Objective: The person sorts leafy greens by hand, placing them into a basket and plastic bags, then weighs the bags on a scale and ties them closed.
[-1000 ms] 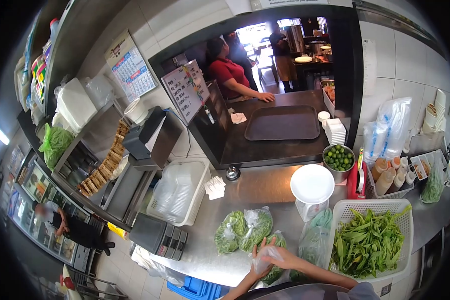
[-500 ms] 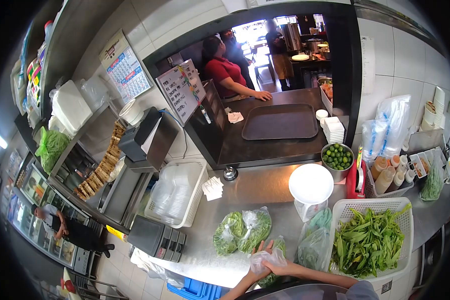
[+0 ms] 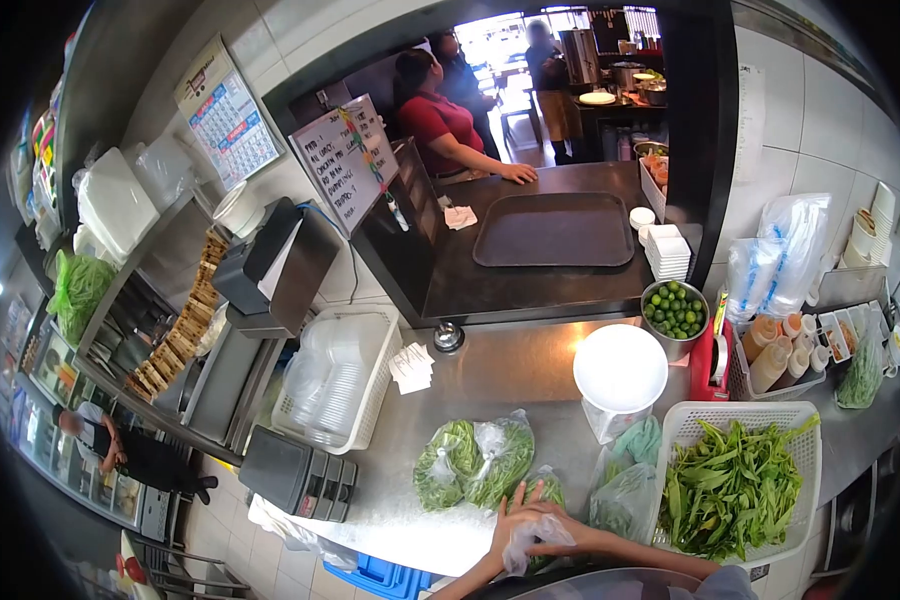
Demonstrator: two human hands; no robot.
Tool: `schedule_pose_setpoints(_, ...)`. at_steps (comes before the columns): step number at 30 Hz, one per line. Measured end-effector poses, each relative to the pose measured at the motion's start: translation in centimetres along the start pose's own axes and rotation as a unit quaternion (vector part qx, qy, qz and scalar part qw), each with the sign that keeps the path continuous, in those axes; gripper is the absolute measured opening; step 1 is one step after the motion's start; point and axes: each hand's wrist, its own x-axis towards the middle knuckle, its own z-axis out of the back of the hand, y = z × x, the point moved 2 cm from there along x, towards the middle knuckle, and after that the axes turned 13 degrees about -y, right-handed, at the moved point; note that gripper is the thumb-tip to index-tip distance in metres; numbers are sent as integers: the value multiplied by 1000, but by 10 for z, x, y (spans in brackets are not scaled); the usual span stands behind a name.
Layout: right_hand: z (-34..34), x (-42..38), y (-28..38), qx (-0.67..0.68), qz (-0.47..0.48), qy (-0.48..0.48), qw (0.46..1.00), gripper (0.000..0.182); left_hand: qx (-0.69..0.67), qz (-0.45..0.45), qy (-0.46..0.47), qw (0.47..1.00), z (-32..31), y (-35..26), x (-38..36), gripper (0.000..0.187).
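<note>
Drifting nearer the counter's [image 3: 530,370] front edge since 0.5 s ago, both hands bunching 1 clear plastic bag [image 3: 526,533]. Left hand [image 3: 511,513] spreading over its top, fingers loosely closing on the film; right hand [image 3: 560,541] pinching it from the right side. Sitting just beside, toward the back edge: 2 filled bags of greens [image 3: 473,462]. Lying right of the grip: basket of loose greens [image 3: 735,487], nearer the right hand.

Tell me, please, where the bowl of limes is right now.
In the head view, the bowl of limes stands right of centre on the steel counter, just behind the white round lid and left of the sauce bottles.
</note>
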Motion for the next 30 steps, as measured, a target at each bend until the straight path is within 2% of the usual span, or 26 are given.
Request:
schedule_pose_setpoints(2, 25, -1, 43, -11, -74, -1, 997, 65, -28, 10, 35, 999, 6, -1, 2, 64)
schedule_pose_setpoints(5, 21, -8, 23, -74, -56, 28, 995, 86, 9, 9, 102, 995, 13, -1, 8, 66)
schedule_pose_setpoints(6, 20, -6, 24, -105, -51, 26, 993, 83, 33, 5, 128, 991, 12, -3, 8, 67)
schedule_pose_setpoints(8, 16, 1, 29, -166, -40, 24, 985, 76, -59, 27, 12, 998, -11, -3, -3, 65)
schedule_pose_setpoints(9, 0, -2, 9, -250, 24, -30, 967, 66, -102, 39, -47, 993, -19, -1, -8, 64)
schedule_pose_setpoints(11, -73, -15, -98, -203, 44, -60, 976, 54, -102, 39, 12, 994, -24, 1, -6, 57)
schedule_pose_setpoints(12, -109, -21, -150, -180, 55, -74, 979, 48, -131, 43, 5, 990, -22, 4, -4, 53)
schedule_pose_setpoints(14, -50, -13, -91, -27, -74, 113, 990, 34, -221, 56, -44, 973, -10, 9, 0, 45)
schedule_pose_setpoints(16, -36, -1, -29, -189, -37, 115, 975, 41, -343, 71, -122, 929, 8, 12, -1, 36)
schedule_pose_setpoints(17, -52, -15, -47, 5, 27, -93, 995, 32, -364, 50, -64, 928, 11, 16, 2, 36)
schedule_pose_setpoints(20, -31, -15, -27, 29, -8, -33, 999, 30, -298, 78, -76, 948, 33, 7, 7, 32)
schedule_pose_setpoints(22, -57, -28, -57, 147, -6, -66, 987, 34, -257, 58, -34, 964, 24, 4, 3, 30)
schedule_pose_setpoints(24, -56, -26, -66, 172, 2, -92, 981, 38, -244, 45, -2, 969, 26, 3, 5, 33)
schedule_pose_setpoints(28, -46, -27, -66, 90, 62, -70, 992, 44, -183, 33, 58, 981, 22, -2, 10, 37)
schedule_pose_setpoints(30, -43, -22, -63, 61, 95, -52, 992, 45, -189, 55, 58, 979, 27, -4, 15, 38)
